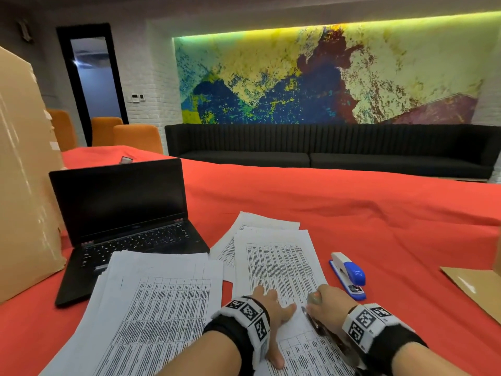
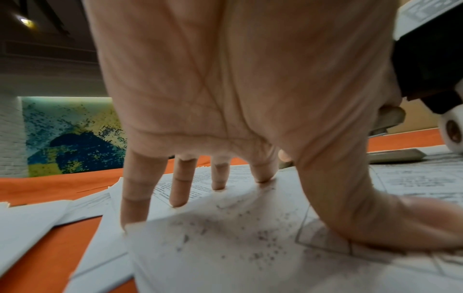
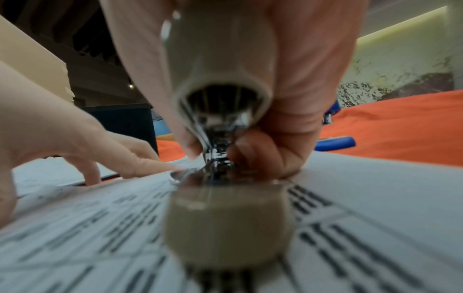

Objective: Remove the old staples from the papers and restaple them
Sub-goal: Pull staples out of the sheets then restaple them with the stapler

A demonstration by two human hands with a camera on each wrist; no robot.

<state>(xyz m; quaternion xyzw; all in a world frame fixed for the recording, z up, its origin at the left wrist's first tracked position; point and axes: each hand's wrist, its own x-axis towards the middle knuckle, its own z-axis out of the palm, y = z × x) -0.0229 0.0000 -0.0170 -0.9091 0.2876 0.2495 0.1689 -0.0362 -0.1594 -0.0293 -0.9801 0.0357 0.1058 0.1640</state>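
A stapled set of printed table sheets (image 1: 279, 264) lies on the red tablecloth in front of me. My left hand (image 1: 271, 305) presses flat on it, fingers spread and straight (image 2: 180, 186), thumb down on the sheet (image 2: 391, 222). Just to its right, my right hand (image 1: 329, 298) grips a beige-handled staple remover (image 3: 218, 83) whose chrome jaws meet the paper (image 3: 375, 188) near the left fingertips. The staple itself cannot be made out. A blue and white stapler (image 1: 348, 275) lies untouched to the right of the sheets.
A second stack of papers (image 1: 162, 308) lies at the left, overlapping an open black laptop (image 1: 122, 213). A tall cardboard box (image 1: 21, 172) stands at the far left. A flat cardboard piece (image 1: 477, 289) sits at the right edge. Red cloth (image 1: 352, 213) stretches beyond.
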